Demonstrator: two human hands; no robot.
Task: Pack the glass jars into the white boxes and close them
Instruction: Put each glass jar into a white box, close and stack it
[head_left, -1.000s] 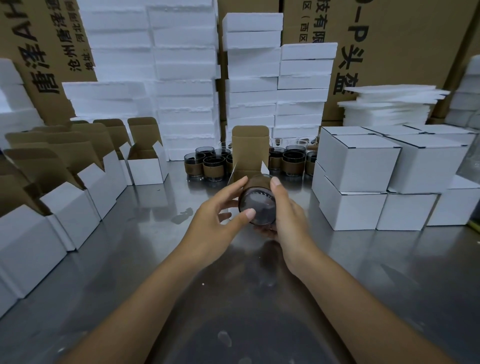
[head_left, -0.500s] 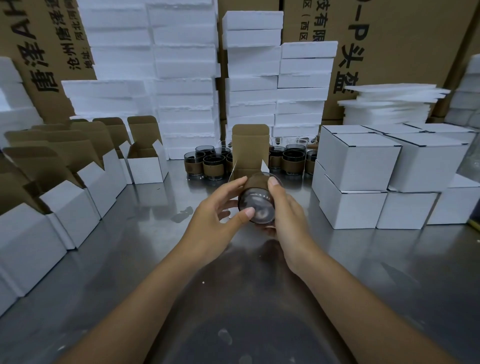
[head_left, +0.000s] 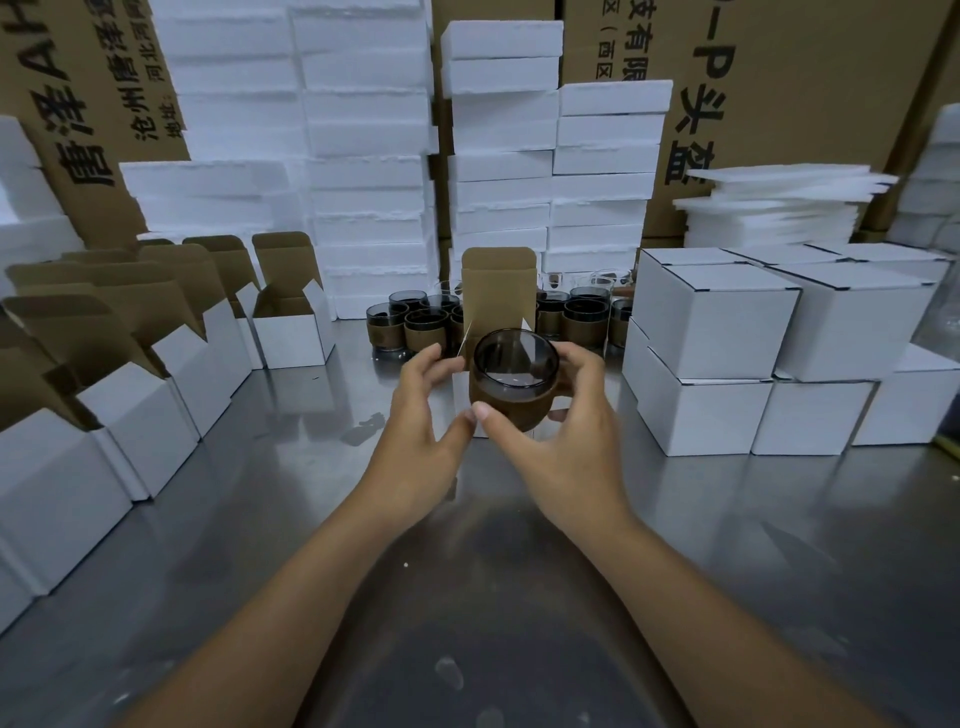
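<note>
A smoky glass jar (head_left: 514, 379) with a brown sleeve is held upright, mouth up, in front of an open white box (head_left: 497, 291) whose brown lid flap stands up. My right hand (head_left: 566, 431) grips the jar from the right, thumb across its front. My left hand (head_left: 423, 415) is at the box's left side, fingers touching its side flap and thumb near the jar. More sleeved jars (head_left: 415, 327) stand in a cluster behind the box.
Open white boxes (head_left: 291, 332) with raised brown flaps line the left of the steel table (head_left: 260, 519). Closed white boxes (head_left: 711, 322) are stacked at right. White foam blocks (head_left: 498, 156) and brown cartons rise at the back.
The jar was turned from lying sideways, bottom facing me, to upright with its mouth up, and moved slightly toward the open box. My left hand shifted from the jar to the box flap.
</note>
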